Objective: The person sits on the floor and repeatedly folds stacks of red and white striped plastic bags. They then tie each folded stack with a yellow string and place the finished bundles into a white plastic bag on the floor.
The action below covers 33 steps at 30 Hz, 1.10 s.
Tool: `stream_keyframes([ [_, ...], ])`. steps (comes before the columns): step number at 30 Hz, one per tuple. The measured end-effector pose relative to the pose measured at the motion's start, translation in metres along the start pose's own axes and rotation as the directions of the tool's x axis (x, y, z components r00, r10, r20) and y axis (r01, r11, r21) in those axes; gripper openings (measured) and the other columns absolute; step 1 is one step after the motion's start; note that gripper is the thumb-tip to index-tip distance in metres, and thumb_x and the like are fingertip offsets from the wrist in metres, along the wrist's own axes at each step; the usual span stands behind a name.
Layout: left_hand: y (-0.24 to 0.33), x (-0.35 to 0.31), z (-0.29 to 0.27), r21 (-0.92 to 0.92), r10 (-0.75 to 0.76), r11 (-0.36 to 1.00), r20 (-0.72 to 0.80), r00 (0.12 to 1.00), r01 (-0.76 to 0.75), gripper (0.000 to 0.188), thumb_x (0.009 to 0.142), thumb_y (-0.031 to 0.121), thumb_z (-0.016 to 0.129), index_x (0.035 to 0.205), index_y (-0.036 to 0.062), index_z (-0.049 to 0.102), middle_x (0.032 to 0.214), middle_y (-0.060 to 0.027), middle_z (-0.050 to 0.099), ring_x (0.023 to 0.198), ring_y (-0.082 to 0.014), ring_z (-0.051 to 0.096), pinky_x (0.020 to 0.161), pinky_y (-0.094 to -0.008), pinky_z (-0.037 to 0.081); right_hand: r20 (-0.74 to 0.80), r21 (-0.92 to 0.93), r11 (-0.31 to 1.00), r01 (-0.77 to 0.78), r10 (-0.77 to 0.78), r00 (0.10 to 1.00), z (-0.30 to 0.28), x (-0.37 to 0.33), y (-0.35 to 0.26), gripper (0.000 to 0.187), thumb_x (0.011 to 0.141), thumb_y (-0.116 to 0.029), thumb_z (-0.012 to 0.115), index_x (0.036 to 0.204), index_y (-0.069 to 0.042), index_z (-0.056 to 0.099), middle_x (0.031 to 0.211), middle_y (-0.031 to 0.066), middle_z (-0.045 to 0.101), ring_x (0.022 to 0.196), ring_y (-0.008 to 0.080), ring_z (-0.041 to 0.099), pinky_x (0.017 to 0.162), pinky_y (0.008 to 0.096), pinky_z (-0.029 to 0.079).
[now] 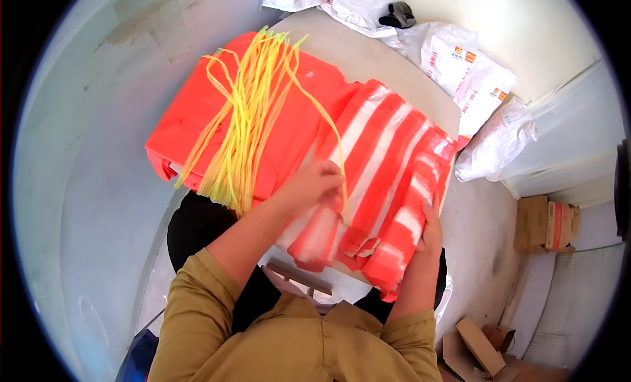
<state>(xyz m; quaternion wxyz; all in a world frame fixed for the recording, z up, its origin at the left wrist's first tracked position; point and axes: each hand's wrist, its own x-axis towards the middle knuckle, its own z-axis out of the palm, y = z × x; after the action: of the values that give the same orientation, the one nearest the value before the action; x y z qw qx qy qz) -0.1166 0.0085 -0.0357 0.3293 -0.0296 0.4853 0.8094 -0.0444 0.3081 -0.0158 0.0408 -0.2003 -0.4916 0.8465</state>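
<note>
A stack of red-and-white striped plastic bags (388,148) lies in front of me, its near edge bunched and folded. My right hand (430,232) grips the right side of the stack, thumb on top and the other fingers mostly hidden. Above the left part of the stack, my left hand (319,183) is pinched closed, slightly blurred, on one yellow plastic strand (334,129) whose end hangs past the fingertips. That strand runs back to a bundle of yellow strands (253,112), draped over a red plastic-covered block (190,112) at the left.
White printed sacks (453,60) line the far side and far right of the table (420,79). A dark glove (397,15) rests on one sack. Cardboard boxes (545,224) stand on the floor at the right, with an opened carton (470,352) at the lower right.
</note>
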Motion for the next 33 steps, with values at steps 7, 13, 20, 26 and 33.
stream_keyframes([
  [7,-0.002,-0.003,0.042,0.188,-0.252,0.965,0.489,0.835,0.181,0.051,0.11,0.038,0.05,0.149,0.004,0.05,0.122,-0.0115,0.067,0.103,-0.0183,0.068,0.086,-0.0339,0.056,-0.092,-0.22,0.955,0.198,-0.222,0.971,0.042,-0.023,-0.019,0.089,0.095,-0.004,0.068,0.168,-0.01,0.016,0.156,0.0203,0.045,0.136,0.0327,0.054,0.107,0.0456,0.054],
  [13,-0.025,0.002,0.02,0.422,0.028,0.9,0.197,0.98,-0.111,0.071,0.097,0.015,0.073,0.156,0.0029,0.035,0.123,-0.0099,0.062,0.105,-0.0194,0.064,0.09,-0.0352,0.055,-0.115,-0.434,0.874,0.219,-0.295,0.949,0.086,-0.01,0.02,0.098,0.09,-0.001,0.074,0.168,-0.008,0.016,0.155,0.0209,0.046,0.135,0.0294,0.053,0.105,0.0408,0.052],
  [20,0.011,-0.002,0.004,0.401,0.088,0.915,-0.076,0.993,-0.051,0.072,0.086,0.003,0.074,0.151,0.0046,0.041,0.128,-0.0192,0.062,0.112,-0.0228,0.065,0.091,-0.0361,0.056,0.169,-0.818,0.465,0.339,-0.369,0.914,0.054,-0.001,0.063,0.062,0.103,-0.015,0.061,0.16,-0.006,0.035,0.113,0.0143,0.07,0.105,0.0242,0.067,0.088,0.0379,0.054],
  [26,0.006,0.003,-0.006,0.706,0.226,0.694,-0.025,0.974,-0.143,0.077,0.083,0.017,0.074,0.151,0.005,0.042,0.132,-0.0274,0.063,0.122,-0.0341,0.066,0.101,-0.0402,0.052,0.402,-0.916,-0.124,0.382,-0.308,0.862,0.052,-0.022,0.051,0.014,0.092,-0.008,0.07,0.105,-0.002,0.074,0.102,0.0149,0.07,0.098,0.0351,0.066,0.086,0.043,0.055],
  [33,0.015,-0.002,0.014,0.818,0.173,0.57,-0.03,0.985,-0.075,0.082,0.083,0.021,0.074,0.155,0.0019,0.038,0.143,-0.0294,0.058,0.132,-0.0391,0.06,0.107,-0.0416,0.049,0.328,-0.941,-0.184,0.285,-0.277,0.903,0.009,-0.034,-0.002,0.012,0.092,-0.007,0.068,0.101,-0.001,0.074,0.101,0.0153,0.07,0.101,0.0367,0.066,0.087,0.044,0.054],
])
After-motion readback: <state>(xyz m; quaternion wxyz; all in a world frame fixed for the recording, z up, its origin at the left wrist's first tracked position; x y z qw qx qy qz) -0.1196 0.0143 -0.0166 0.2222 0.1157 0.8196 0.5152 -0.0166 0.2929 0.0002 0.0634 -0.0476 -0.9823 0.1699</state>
